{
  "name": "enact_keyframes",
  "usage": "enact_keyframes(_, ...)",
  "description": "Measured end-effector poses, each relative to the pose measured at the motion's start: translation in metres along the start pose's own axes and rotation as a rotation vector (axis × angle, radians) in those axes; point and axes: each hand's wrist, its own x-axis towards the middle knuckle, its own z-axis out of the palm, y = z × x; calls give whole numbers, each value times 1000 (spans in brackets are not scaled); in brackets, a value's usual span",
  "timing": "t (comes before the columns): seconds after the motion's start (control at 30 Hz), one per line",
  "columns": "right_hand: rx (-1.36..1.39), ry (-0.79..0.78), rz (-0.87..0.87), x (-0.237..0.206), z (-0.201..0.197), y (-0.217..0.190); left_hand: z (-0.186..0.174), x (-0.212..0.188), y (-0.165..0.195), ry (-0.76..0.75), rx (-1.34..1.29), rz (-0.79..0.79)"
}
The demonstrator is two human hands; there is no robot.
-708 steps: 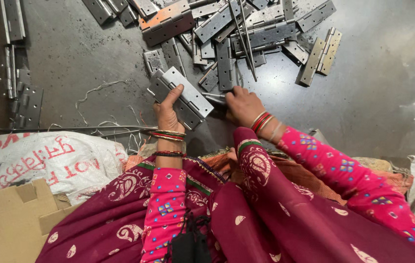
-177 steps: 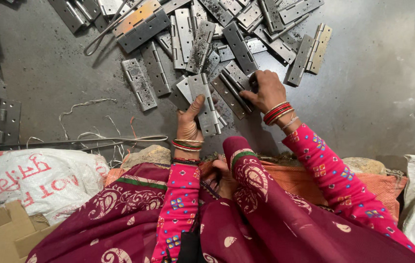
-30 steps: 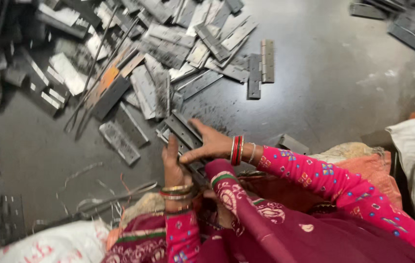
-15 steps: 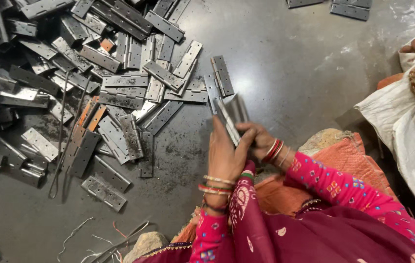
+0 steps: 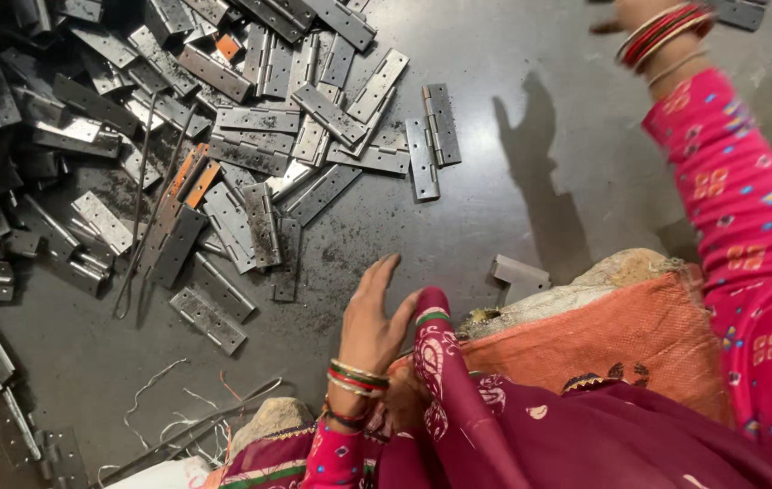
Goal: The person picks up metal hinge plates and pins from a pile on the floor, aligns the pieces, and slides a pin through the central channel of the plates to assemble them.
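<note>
Our left hand [image 5: 375,317] is low in the middle of the view, palm down, fingers spread loosely and pointing up toward the pile, holding nothing. It hovers just over the dark floor [image 5: 513,163], with a stack of red, green and gold bangles [image 5: 356,378] around the wrist.

Our right hand [image 5: 626,14] is way up at the top edge, arm stretched out and away in a bright pink printed sleeve [image 5: 739,208]. Only the wrist and a bit of the hand show (mostly cut off by the frame), so we can't tell if it's open or gripping something. Its shadow falls on the floor below it.

The metal hinges [image 5: 250,136] are heaped across the upper left: flat grey steel plates with rows of screw holes, some shiny, some dull and grimy, a couple rust-orange. One opened hinge pair [image 5: 431,136] lies a little apart at the right edge of the heap. A small single grey plate [image 5: 519,272] sits by itself next to the orange woven sack [image 5: 622,335] on our lap. Bits of thin wire [image 5: 168,389] are scattered on the floor at lower left.
</note>
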Motion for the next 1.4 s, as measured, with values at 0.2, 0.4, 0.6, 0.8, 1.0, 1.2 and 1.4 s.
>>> enact_keyframes(0.2,-934,-549,-113,-128,137,63,-28,-39,-30,102,-64,-179)
enact_keyframes(0.4,-909,-453,-218,-149,150,110,-45,-55,-46,230,-257,-327)
enact_keyframes(0.6,-977,-398,-379,-124,137,106,-40,-40,-55,290,-347,-257)
enact_keyframes(0.8,-559,-304,-557,-207,134,71,-37,-42,-59,358,-336,-187)
enact_keyframes(1.0,-499,-523,-745,-259,166,41,-22,-35,-69,413,-404,-188)
enact_keyframes(1.2,-205,-1239,-137,-293,193,11,0,-29,-91,454,-1160,-252)
enact_keyframes(1.4,-633,-738,-232,-216,192,42,6,-36,-100,620,-1428,-413)
